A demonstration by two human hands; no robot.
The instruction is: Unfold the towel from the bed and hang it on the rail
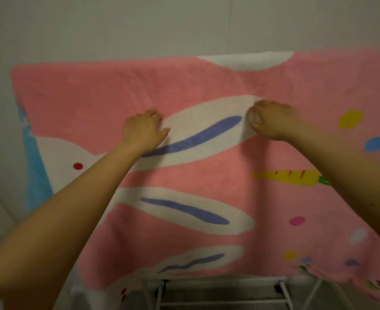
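Note:
A large pink towel [207, 175] with white rabbit shapes, purple stripes, a carrot and coloured dots hangs spread out over a rail that its top fold hides. My left hand [143, 130] lies flat on the cloth near the upper middle, fingers straight. My right hand [271, 121] sits a little to the right at the same height, its fingers curled into the fabric and bunching a small fold of the white patch.
A plain pale wall [184, 25] stands right behind the towel. White metal bars of the drying rack [220, 291] show below the towel's lower edge. A pale door or panel edge runs down the far left.

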